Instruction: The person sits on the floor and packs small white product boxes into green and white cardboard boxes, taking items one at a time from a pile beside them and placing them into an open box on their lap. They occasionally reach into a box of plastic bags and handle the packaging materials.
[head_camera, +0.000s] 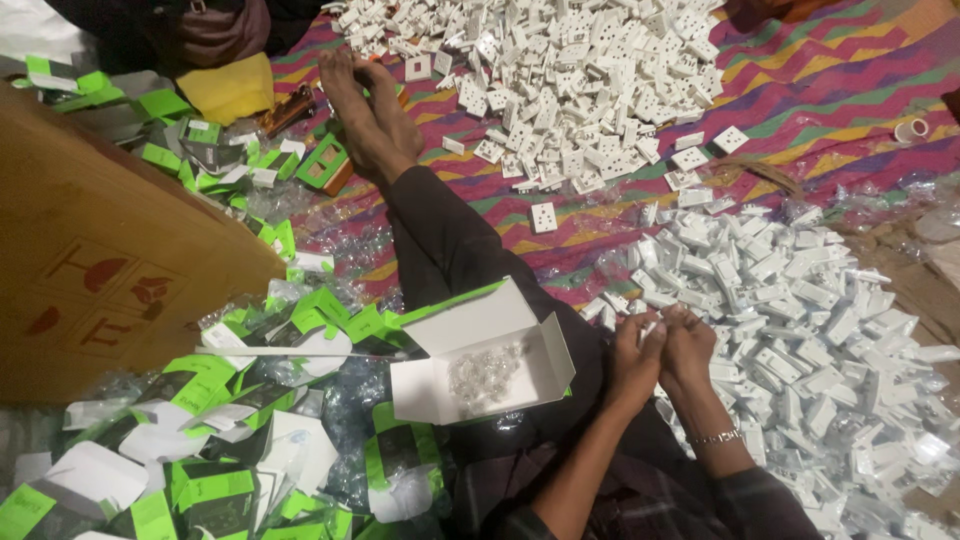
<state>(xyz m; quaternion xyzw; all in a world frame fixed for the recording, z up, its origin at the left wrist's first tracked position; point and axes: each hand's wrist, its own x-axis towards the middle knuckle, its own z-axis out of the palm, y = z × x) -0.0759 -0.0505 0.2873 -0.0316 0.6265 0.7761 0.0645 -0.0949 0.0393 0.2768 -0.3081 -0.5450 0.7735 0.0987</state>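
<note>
Head view: left hand (634, 355) & right hand (688, 345) pressed together over the lap, fingers of both curled shut round a small white part (650, 326) that just peeks out betw. the fingertips, too hidden to tell more. Hands sit at the edge of a heap of bagged white parts (800, 300). An open white carton (485, 355) w/ clear bags inside lies just left of them on the dark trouser leg (450, 240); loose white sockets (580, 80) lie further off on the striped cloth (830, 90).

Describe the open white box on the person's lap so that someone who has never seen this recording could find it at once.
Start at the dark trouser leg running up the middle of the picture. On the thigh, left of the two hands, sits the open white box, holding small clear pieces. Unlike the flattened green-and-white cartons beside it, it is set up, lid raised.
</note>
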